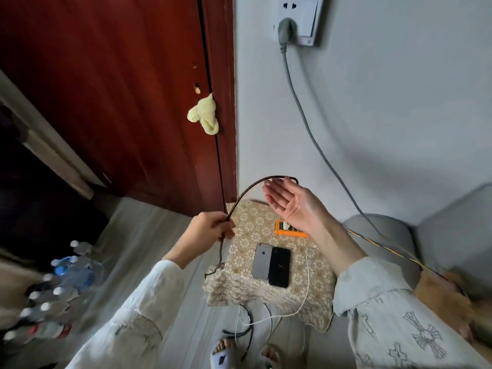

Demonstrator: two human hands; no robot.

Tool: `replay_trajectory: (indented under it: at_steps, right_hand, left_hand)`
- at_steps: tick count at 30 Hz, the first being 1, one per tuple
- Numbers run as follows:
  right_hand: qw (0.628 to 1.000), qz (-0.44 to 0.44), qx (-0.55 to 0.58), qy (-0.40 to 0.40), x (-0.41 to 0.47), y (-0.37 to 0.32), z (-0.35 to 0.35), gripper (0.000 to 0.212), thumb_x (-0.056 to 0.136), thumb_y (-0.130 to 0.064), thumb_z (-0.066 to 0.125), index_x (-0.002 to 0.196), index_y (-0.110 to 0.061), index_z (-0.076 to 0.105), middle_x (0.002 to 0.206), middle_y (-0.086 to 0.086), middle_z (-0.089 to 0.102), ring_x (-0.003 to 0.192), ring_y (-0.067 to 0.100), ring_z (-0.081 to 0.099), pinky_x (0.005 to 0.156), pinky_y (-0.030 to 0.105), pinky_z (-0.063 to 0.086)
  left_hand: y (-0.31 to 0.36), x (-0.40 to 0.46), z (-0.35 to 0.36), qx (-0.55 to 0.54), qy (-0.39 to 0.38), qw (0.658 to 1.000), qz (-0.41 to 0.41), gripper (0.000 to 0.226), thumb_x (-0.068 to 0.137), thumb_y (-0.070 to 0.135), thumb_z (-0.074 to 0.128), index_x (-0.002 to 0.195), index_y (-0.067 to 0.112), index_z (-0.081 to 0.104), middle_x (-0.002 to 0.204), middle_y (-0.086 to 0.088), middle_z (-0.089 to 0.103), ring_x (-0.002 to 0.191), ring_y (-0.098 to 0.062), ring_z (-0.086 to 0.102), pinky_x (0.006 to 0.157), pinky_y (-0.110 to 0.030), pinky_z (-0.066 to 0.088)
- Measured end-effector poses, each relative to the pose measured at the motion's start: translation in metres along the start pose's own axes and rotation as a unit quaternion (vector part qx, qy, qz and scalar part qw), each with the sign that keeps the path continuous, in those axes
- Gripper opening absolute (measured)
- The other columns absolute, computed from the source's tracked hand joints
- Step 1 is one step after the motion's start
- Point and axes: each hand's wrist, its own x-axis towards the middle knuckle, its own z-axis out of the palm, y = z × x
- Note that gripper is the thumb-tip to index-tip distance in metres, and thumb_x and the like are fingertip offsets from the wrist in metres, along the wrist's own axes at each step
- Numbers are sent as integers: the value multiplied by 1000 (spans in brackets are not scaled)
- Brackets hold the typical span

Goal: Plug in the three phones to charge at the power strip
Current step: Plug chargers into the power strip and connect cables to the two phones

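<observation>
While the table (314,265) under its floral cloth carries two phones side by side, step in hand reads as untangling a lead — no cable yet joined to either phone, as far as can be seen. Third phone not in view. Orange power strip (291,230) at far side of table, partly hidden behind right wrist; one white plug seemingly in it already. Grey phone (262,261) and black phone (279,266) touching, both back-up, near front edge. Braided dark cable (241,199) arcing between hands: left hand (210,227) curled round it, pinching; right hand (288,202) flat, palm up, fingers straight, cable end at or behind fingertips — contact unclear. White cable (306,283) draped over front edge down to floor tangle. Next move probably: find connector end, bring to a phone port or strip. Room tight — door left, wall behind, grey sofa arm right; table edges close, phones liable to slide off front.
</observation>
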Motion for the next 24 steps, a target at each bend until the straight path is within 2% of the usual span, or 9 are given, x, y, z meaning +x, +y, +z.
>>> replay_trajectory:
  at_steps: [3,5,8,10,12,15,18,21,24]
  right_hand:
    - [991,22,-135,-5,-5,9,-7,22,94,-16,44,109,-4,57,111,14,66,100,25,65,87,34,53]
    - [969,41,-244,-20,-8,23,-7,29,92,-14,49,119,-4,54,124,15,60,112,26,58,100,37,45]
    - [923,52,-375,-63,-11,40,0,45,85,-20,60,129,-12,50,132,2,53,124,18,48,110,37,34]
    - [892,28,-445,-78,-11,46,7,40,90,-24,56,129,-17,50,128,-5,53,122,11,48,104,31,39]
    - [866,-16,-496,-63,-7,48,16,35,91,-24,54,125,-17,52,119,-6,57,110,9,53,88,25,46]
    - [840,-83,-537,-13,1,42,29,19,88,-20,57,104,-13,62,98,-1,62,93,19,62,82,33,52]
    - [839,-139,-525,-2,4,31,34,14,87,-13,58,95,-4,65,82,4,66,72,13,65,73,26,54]
    - [849,-155,-504,-41,1,18,41,9,89,-11,56,86,-10,64,74,-2,64,66,7,62,72,30,54]
    - [877,-182,-442,-53,0,-3,56,12,88,-10,58,80,-14,66,75,2,66,64,8,64,63,22,56]
  left_hand:
    - [26,6,-12,-111,39,993,19,22,89,3,53,73,13,63,72,-12,68,71,-24,69,74,-41,59]
    - [46,11,-19,-176,61,982,25,22,91,3,50,75,11,62,71,-10,68,66,-20,70,66,-34,60]
    - [74,19,-28,-274,71,959,31,20,92,6,48,77,8,61,67,-4,70,64,-17,71,55,-26,57]
    - [89,25,-34,-328,64,942,30,19,93,9,47,79,8,60,66,0,71,66,-17,72,58,-28,58]
    - [99,29,-38,-362,54,930,36,18,94,12,46,81,9,58,65,2,70,69,-17,72,64,-31,59]
    - [109,35,-43,-400,43,914,48,21,95,11,44,79,9,57,65,2,70,70,-17,72,67,-32,58]
    - [113,38,-48,-432,41,899,64,21,94,12,44,81,7,61,69,-1,72,70,-18,71,67,-30,60]
    - [107,40,-56,-459,55,885,56,19,94,12,46,94,3,63,79,-6,74,73,-19,71,69,-28,59]
    - [94,39,-56,-385,51,921,19,24,93,11,47,108,-1,61,92,-10,70,82,-20,68,76,-28,58]
